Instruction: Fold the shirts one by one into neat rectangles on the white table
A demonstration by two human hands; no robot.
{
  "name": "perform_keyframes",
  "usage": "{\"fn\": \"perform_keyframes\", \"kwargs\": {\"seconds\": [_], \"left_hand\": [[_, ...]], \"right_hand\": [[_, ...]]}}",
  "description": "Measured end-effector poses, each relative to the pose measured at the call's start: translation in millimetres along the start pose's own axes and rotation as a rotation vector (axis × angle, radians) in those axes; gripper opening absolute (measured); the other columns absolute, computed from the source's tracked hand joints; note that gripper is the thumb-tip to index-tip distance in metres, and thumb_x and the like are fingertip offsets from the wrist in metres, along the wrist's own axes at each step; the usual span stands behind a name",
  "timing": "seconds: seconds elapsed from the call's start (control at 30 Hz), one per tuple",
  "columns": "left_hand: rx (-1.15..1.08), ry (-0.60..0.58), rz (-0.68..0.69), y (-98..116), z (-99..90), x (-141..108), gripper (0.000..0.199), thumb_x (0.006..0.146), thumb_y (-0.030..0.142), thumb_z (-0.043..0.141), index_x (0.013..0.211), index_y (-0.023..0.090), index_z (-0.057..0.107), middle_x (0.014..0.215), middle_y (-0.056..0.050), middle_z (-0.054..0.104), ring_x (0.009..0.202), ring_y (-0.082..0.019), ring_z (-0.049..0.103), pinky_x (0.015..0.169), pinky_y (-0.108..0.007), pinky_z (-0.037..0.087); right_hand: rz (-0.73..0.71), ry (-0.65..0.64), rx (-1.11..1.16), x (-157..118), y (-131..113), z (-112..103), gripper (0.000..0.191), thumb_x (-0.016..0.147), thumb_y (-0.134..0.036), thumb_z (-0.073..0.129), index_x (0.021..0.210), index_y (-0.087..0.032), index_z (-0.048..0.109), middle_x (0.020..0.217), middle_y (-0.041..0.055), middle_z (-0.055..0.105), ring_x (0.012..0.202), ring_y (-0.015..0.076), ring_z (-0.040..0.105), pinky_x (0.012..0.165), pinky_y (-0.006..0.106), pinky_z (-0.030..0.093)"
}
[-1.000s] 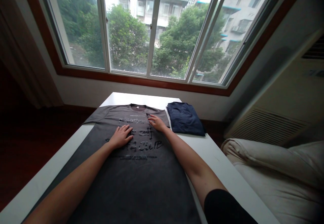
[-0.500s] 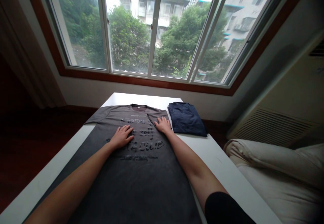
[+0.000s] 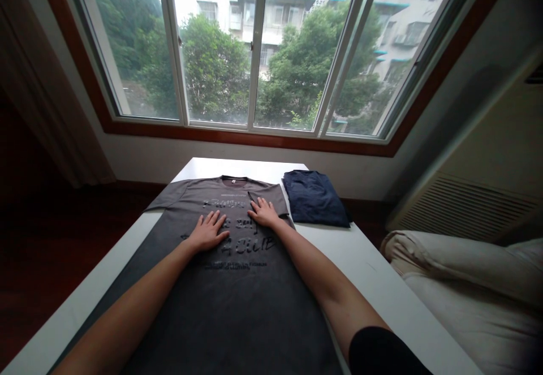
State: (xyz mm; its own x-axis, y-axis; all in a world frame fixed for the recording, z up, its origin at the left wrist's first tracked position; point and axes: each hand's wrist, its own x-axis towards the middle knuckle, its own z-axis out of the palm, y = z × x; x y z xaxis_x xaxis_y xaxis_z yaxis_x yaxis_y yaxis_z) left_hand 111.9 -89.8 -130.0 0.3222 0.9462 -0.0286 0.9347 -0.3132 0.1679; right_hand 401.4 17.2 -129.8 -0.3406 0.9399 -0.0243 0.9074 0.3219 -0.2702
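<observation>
Grey shirt (image 3: 241,301) is lying front-up along the white desk (image 3: 360,267), collar (image 3: 235,181) pointing to the far end. I'm resting the left hand (image 3: 207,233) palm-down on the printed chest, fingers spreading wide, gripping nothing. Right hand (image 3: 263,214) is also lying open and flat, nearer the right sleeve, fingertips touching the cloth by a dark slanting edge (image 3: 251,197). Navy folded garment (image 3: 316,197) is sitting just beside that sleeve, far right. Judging the step: I'm smoothing the upper front. Next move is probably calling for light, even pressure outward, easing that edge flat without dragging the collar askew or nudging the navy stack.
</observation>
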Motion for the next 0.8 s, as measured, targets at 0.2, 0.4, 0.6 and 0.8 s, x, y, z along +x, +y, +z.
{"fn": "perform_keyframes", "kwargs": {"seconds": [0.2, 0.4, 0.6, 0.8], "left_hand": [[-0.027, 0.052, 0.009, 2, 2.0, -2, 0.083, 0.100, 0.077, 0.029, 0.166, 0.028, 0.033, 0.175, -0.010, 0.016, 0.162, -0.035, 0.010, 0.127, -0.060, 0.008], [-0.026, 0.060, 0.006, 0, 2.4, -2, 0.081, 0.100, 0.075, 0.032, 0.166, 0.029, 0.033, 0.175, -0.008, 0.018, 0.162, -0.034, 0.011, 0.128, -0.058, 0.008], [-0.020, 0.037, 0.006, 2, -0.7, -2, 0.078, 0.101, 0.073, 0.033, 0.166, 0.032, 0.033, 0.175, -0.008, 0.017, 0.162, -0.035, 0.010, 0.127, -0.061, 0.007], [-0.022, 0.031, 0.024, 3, -2.1, -5, 0.084, 0.098, 0.078, 0.034, 0.169, 0.034, 0.022, 0.176, -0.009, 0.012, 0.163, -0.036, 0.008, 0.126, -0.062, 0.006]], "right_hand": [[0.185, 0.196, 0.048, 10, -3, -5, 0.068, 0.106, -0.061, 0.034, 0.164, -0.025, 0.037, 0.170, 0.0135, 0.032, 0.156, 0.0291, 0.028, 0.126, 0.049, 0.022], [0.187, 0.227, -0.027, 7, -4, 1, 0.057, 0.105, -0.055, 0.046, 0.153, -0.027, 0.053, 0.167, 0.0119, 0.037, 0.156, 0.0300, 0.025, 0.127, 0.050, 0.017], [0.050, 0.086, -0.007, -1, -13, 1, 0.068, 0.105, -0.062, 0.043, 0.164, -0.028, 0.038, 0.173, 0.0117, 0.025, 0.160, 0.0300, 0.017, 0.127, 0.054, 0.012], [0.093, 0.167, 0.014, -9, -20, -2, 0.073, 0.105, -0.062, 0.039, 0.167, -0.024, 0.028, 0.174, 0.0126, 0.021, 0.161, 0.0289, 0.013, 0.127, 0.054, 0.010]]}}
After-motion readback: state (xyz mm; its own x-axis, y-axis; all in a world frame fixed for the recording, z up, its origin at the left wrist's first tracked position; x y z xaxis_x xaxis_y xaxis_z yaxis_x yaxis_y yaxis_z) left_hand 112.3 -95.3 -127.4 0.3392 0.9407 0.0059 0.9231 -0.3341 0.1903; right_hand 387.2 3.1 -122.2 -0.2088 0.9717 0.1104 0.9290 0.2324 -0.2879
